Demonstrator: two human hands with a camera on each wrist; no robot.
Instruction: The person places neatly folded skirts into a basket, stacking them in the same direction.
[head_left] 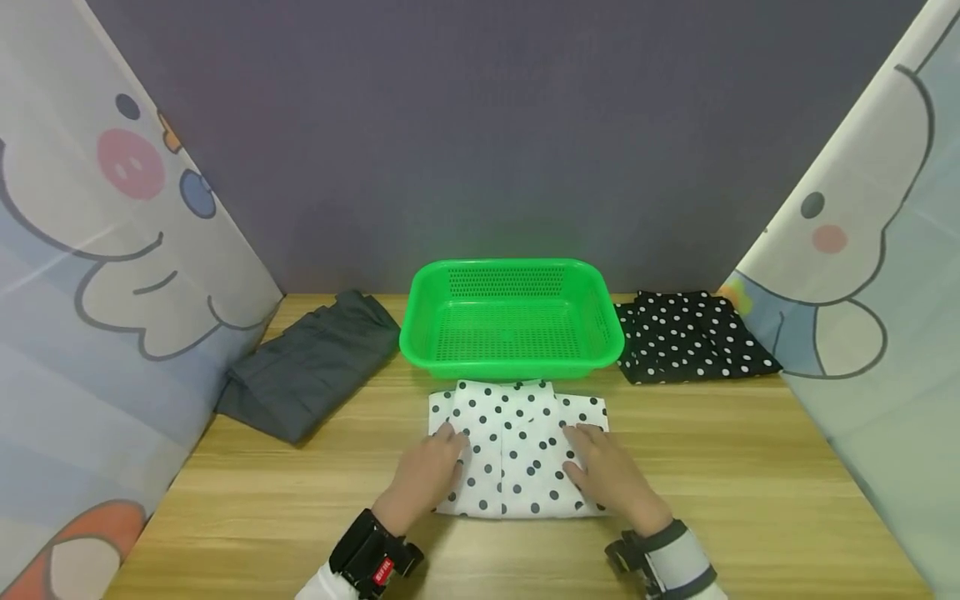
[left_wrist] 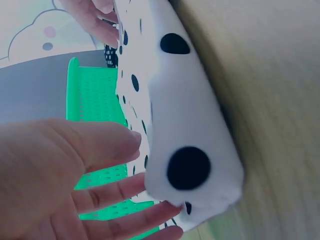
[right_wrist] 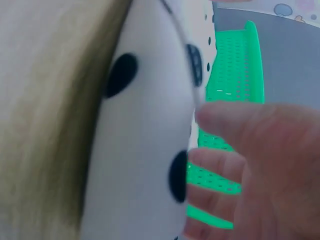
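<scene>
Both the left hand (head_left: 424, 470) and right hand (head_left: 611, 477), in the head view, rest loose-fingered on the white dotted cloth (head_left: 517, 483) — gripping nothing — before the green basket (head_left: 512, 369). Left wrist view: fingers extended; light, even pressure should keep folds square. Right wrist view: likewise extended.

The left hand (head_left: 423, 472) has a black wrist strap (head_left: 356, 542) with a little red tag (head_left: 383, 571); the right hand (head_left: 613, 473) has a grey strap (head_left: 679, 558) with dark edges. The sleeves (head_left: 328, 586) are white.
</scene>
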